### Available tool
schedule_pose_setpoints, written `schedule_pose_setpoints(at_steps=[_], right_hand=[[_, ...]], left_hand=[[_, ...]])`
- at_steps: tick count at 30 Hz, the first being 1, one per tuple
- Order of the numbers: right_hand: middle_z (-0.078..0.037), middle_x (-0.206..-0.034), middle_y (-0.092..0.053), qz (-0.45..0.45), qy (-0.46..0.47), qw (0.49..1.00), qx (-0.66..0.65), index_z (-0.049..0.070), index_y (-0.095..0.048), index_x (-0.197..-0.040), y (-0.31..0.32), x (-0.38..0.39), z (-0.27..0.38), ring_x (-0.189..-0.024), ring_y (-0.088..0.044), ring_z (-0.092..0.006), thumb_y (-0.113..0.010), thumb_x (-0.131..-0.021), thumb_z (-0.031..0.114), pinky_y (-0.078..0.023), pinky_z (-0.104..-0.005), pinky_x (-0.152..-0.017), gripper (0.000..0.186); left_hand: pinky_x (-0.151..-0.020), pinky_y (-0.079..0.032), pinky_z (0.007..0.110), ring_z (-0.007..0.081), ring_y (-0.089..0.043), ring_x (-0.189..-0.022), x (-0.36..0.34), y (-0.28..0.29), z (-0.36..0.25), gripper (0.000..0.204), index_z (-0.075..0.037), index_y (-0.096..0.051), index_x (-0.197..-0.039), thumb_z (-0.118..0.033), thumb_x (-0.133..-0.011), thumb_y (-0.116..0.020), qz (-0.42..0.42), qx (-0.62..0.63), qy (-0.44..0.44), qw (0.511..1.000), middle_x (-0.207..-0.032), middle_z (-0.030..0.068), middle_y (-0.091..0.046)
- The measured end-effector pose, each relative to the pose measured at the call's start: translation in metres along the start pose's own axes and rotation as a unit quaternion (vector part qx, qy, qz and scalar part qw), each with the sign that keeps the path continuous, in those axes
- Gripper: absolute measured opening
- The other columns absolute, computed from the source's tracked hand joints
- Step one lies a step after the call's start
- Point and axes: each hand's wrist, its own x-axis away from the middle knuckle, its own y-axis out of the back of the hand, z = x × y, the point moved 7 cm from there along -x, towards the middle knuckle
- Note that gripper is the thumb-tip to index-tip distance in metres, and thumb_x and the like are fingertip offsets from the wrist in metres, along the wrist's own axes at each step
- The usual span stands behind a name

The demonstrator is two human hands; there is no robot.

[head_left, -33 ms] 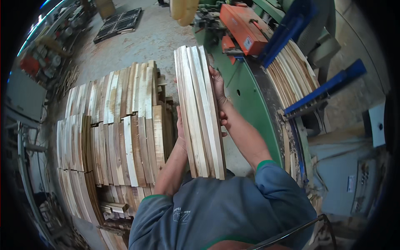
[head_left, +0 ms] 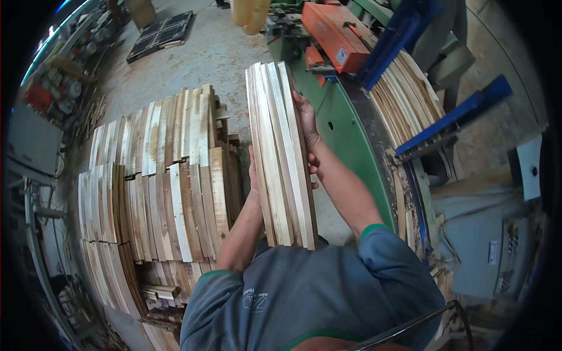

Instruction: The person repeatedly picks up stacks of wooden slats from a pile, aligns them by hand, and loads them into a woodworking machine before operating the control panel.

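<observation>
I hold an upright bundle of several long, pale wooden strips (head_left: 275, 152) in front of my body, angled away from me toward the green machine. My left hand (head_left: 253, 169) is closed on the bundle's left side, mostly hidden behind the wood. My right hand (head_left: 306, 123) grips the bundle's right edge, fingers wrapped round it toward the back. Left of the bundle stand stacked rows of similar strips (head_left: 152, 210), mixed pale and brown.
The green machine (head_left: 345, 146) runs along my right, with an orange housing (head_left: 336, 38), blue guide bars (head_left: 453, 114) and more strips (head_left: 404, 102) between them. A dark slatted panel (head_left: 161, 35) lies on the floor beyond the stacks. Grey cabinets (head_left: 483, 245) stand at far right.
The bundle and both hands are held much the same. The surroundings have shifted very slightly in the picture, mostly leftward, as the head camera moved a little.
</observation>
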Motion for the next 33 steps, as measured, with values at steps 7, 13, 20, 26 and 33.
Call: schedule_pose_setpoints(at_steps=[7,13,20,26,33], right_hand=[[-0.021,-0.167,-0.020,-0.237,0.086,0.927,0.279,0.013,-0.001,-0.169,0.074,0.228,0.062,-0.136,-0.046,-0.0260,-0.059,-0.098,0.050,-0.043,-0.0501,-0.107,0.099],[-0.018,-0.169,-0.021,-0.206,0.137,0.947,0.206,0.003,0.000,-0.167,0.038,0.335,0.042,-0.150,-0.033,-0.0280,-0.063,-0.098,0.042,-0.025,-0.0413,-0.123,0.101],[-0.018,-0.169,-0.027,-0.222,0.226,0.874,0.368,-0.004,-0.018,-0.164,0.042,0.357,0.120,-0.156,-0.024,-0.0250,-0.043,-0.107,0.030,-0.016,-0.0359,-0.126,0.070],[-0.033,-0.159,-0.030,-0.397,0.122,0.499,0.761,-0.005,-0.022,-0.161,0.017,0.379,0.179,-0.148,-0.034,-0.0460,-0.068,-0.092,0.047,-0.028,-0.0504,-0.122,0.098],[-0.033,-0.148,-0.038,-0.433,0.165,0.511,0.724,-0.002,-0.020,-0.162,0.039,0.326,0.244,-0.139,-0.040,-0.0478,-0.084,-0.072,0.048,-0.036,-0.0522,-0.115,0.121]], left_hand=[[-0.092,-0.054,0.064,0.0447,-0.064,-0.113,-0.065,0.056,0.077,0.106,-0.009,-0.043,-0.156,-0.090,-0.089,-0.031,-0.084,-0.035,0.054,0.994,-0.138,0.0286,-0.057],[-0.097,-0.057,0.057,0.0424,-0.066,-0.116,-0.133,0.042,0.130,0.099,-0.007,-0.042,-0.156,-0.084,-0.095,-0.026,-0.079,-0.103,0.077,0.989,-0.134,0.0314,-0.060],[-0.105,-0.052,0.057,0.0439,-0.064,-0.122,-0.197,0.068,0.155,0.094,-0.006,-0.041,-0.156,-0.079,-0.098,-0.033,-0.132,-0.122,0.062,0.982,-0.140,0.0281,-0.059],[-0.103,-0.055,0.045,0.0277,-0.068,-0.116,-0.257,0.063,0.165,0.071,-0.005,-0.055,-0.144,-0.062,-0.102,-0.052,-0.107,-0.135,0.035,0.984,-0.132,0.0159,-0.067],[-0.105,-0.051,0.040,0.0251,-0.065,-0.120,-0.343,-0.013,0.173,0.068,-0.003,-0.048,-0.147,-0.050,-0.099,-0.062,-0.041,-0.327,0.026,0.944,-0.133,0.0148,-0.065]])
